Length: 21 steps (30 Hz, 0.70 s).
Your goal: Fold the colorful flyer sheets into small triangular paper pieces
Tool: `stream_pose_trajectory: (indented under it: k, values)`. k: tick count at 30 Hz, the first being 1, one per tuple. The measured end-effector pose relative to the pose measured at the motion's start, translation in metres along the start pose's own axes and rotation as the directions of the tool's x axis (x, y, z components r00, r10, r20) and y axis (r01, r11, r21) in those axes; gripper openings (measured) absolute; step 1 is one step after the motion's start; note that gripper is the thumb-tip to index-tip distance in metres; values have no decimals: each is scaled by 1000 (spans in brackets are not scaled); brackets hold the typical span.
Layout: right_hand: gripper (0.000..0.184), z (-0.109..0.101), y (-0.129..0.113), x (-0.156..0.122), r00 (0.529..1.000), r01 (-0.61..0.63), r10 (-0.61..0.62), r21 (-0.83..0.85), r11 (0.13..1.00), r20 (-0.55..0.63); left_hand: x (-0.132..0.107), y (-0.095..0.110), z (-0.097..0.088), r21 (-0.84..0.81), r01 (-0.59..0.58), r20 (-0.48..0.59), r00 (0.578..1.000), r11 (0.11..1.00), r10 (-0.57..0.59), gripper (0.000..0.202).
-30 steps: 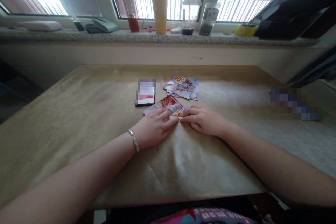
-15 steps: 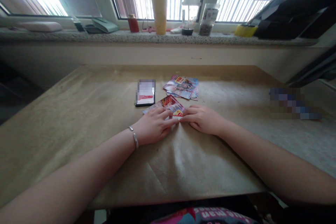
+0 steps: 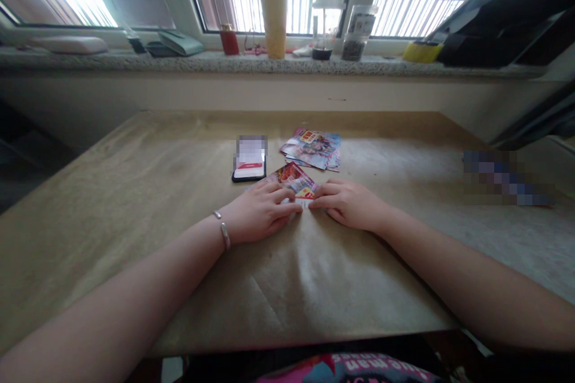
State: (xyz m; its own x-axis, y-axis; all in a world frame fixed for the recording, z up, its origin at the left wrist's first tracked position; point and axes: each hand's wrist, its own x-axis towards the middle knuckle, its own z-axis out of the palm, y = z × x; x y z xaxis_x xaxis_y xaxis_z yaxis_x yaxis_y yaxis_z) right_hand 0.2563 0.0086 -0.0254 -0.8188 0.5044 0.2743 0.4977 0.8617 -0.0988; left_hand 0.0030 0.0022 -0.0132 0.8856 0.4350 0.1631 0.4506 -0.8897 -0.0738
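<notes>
A colourful printed sheet (image 3: 294,179) lies on the paper-covered table (image 3: 135,191) in front of me. My left hand (image 3: 258,215) rests on its near left part, fingers curled and pressed down on it. Facing it, my right hand (image 3: 348,203) has its fingertips pinching the sheet's near corner. The two hands meet fingertip to fingertip over the sheet's near edge. A silver bracelet (image 3: 223,233) sits on my left wrist.
A small stack of colourful sheets (image 3: 312,148) lies just beyond, with a phone (image 3: 249,161) to its left. The windowsill (image 3: 179,63) at the back carries a tall cup (image 3: 272,3), a jar (image 3: 357,33), a red container (image 3: 229,40) and dark cases (image 3: 498,24). A blurred object (image 3: 505,178) lies at the right.
My left hand has crept slightly forward over the sheet, covering more of its left part. The right hand has barely moved.
</notes>
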Motion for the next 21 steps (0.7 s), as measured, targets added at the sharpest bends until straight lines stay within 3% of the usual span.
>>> stream_pose_trajectory:
  k: [14, 21]
  values:
    - [34, 0, 0, -1, 1000, 5, -5, 10, 1000, -20, -3, -6, -9, -78, -38, -15, 999, 996, 37, 28]
    - [34, 0, 0, -1, 1000, -5, 6, 12, 1000, -8, -8, -11, -12, -121, -41, 26, 999, 992, 45, 31]
